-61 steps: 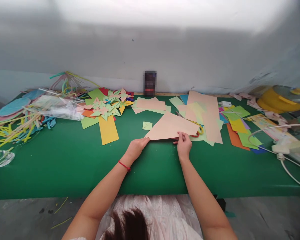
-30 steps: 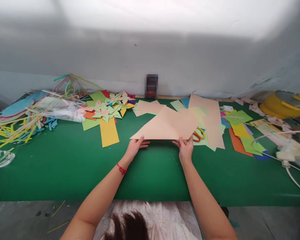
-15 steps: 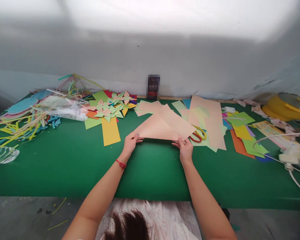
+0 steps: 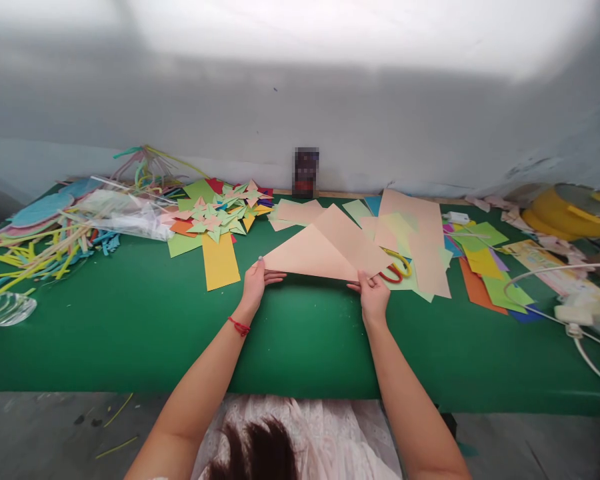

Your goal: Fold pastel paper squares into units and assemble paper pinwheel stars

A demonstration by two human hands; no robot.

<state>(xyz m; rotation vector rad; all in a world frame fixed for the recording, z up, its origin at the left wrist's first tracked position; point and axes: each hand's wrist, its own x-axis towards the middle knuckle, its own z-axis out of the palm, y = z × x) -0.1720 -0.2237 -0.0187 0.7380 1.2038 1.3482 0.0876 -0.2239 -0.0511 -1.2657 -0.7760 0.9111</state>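
Observation:
A peach sheet of paper (image 4: 310, 250), folded over diagonally, is held up in front of me above the table. My left hand (image 4: 256, 283) pinches its left corner, thumb on top and fingers underneath. At the near edge on the right, my right hand (image 4: 373, 293) grips the same paper between thumb and fingers. One layer of the sheet reaches back to a point, and another sticks out past my right hand. Just beyond that right end lie scissors (image 4: 405, 265) with red and yellow handles, partly covered by the paper.
Folded paper stars (image 4: 225, 217) lie left of centre beside a yellow strip (image 4: 221, 263). Fuzzy coloured stems (image 4: 45, 250) and a plastic bag (image 4: 135, 213) fill the left. To the right are large peach sheets (image 4: 420, 247), coloured papers (image 4: 485, 267) and a white cable (image 4: 580, 343).
My left hand has shifted slightly left and up to the paper's left corner, and the fold's edge now looks straighter. My right hand has barely moved.

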